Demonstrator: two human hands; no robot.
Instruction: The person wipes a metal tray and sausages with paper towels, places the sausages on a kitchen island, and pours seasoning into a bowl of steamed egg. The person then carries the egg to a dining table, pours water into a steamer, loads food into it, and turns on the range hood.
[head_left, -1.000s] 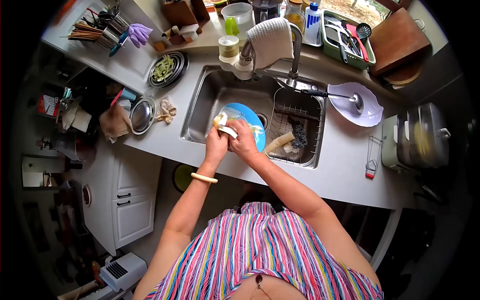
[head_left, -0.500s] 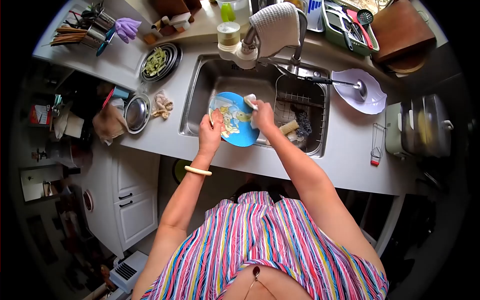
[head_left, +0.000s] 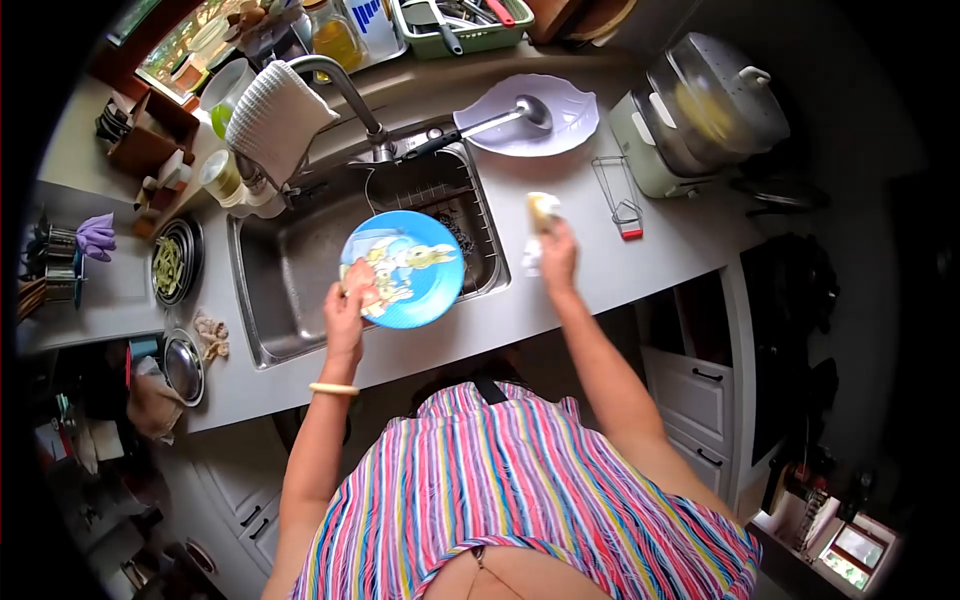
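A blue plate (head_left: 437, 285) with a printed rabbit picture is in my left hand (head_left: 347, 308), gripped by its left rim and tilted toward me over the sink (head_left: 300, 277). My right hand (head_left: 558, 258) is apart from the plate, over the counter to the right of the sink. Its fingers are closed around a crumpled white wipe (head_left: 543, 207) with a yellowish patch; whether it is cloth or paper I cannot tell.
On the right, a ladle (head_left: 532, 112) lies in a pale leaf-shaped dish (head_left: 478, 103), near a wire rack with a red end (head_left: 628, 212) and a steamer (head_left: 690, 120). A white cloth (head_left: 280, 120) hangs on the faucet. Stacked bowls (head_left: 178, 262) with cut greens stand left.
My right hand has come off the plate and moved right with the wipe, over the counter. The view has turned right. My left hand still holds the plate.
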